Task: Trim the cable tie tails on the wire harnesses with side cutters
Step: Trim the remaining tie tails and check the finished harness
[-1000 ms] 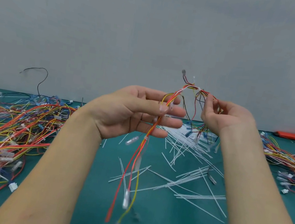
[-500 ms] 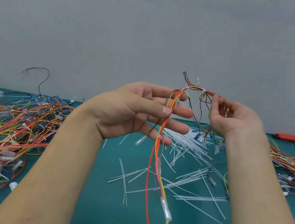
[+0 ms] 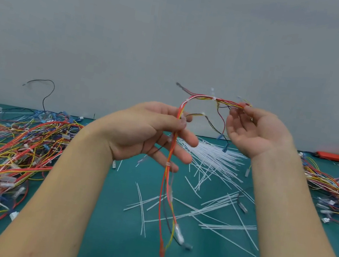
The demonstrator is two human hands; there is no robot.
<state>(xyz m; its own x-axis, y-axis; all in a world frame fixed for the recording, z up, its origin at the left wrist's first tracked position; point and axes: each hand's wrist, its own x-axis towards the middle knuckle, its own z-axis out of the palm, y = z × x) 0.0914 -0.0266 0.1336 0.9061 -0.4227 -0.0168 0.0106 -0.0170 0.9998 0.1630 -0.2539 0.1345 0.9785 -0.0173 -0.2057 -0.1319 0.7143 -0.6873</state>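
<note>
Hands (image 3: 154, 132) (image 3: 255, 131) pinching unlabelled wire harness (image 3: 170, 173), no readable writing

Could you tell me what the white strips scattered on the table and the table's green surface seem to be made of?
The white strips look like thin, semi-translucent plastic, probably nylon cable-tie tails: they are narrow, straight and slightly glossy. The green table surface looks like a matte rubber or vinyl mat, judging by its even, dull teal face with no grain; the picture cannot settle which.
</note>
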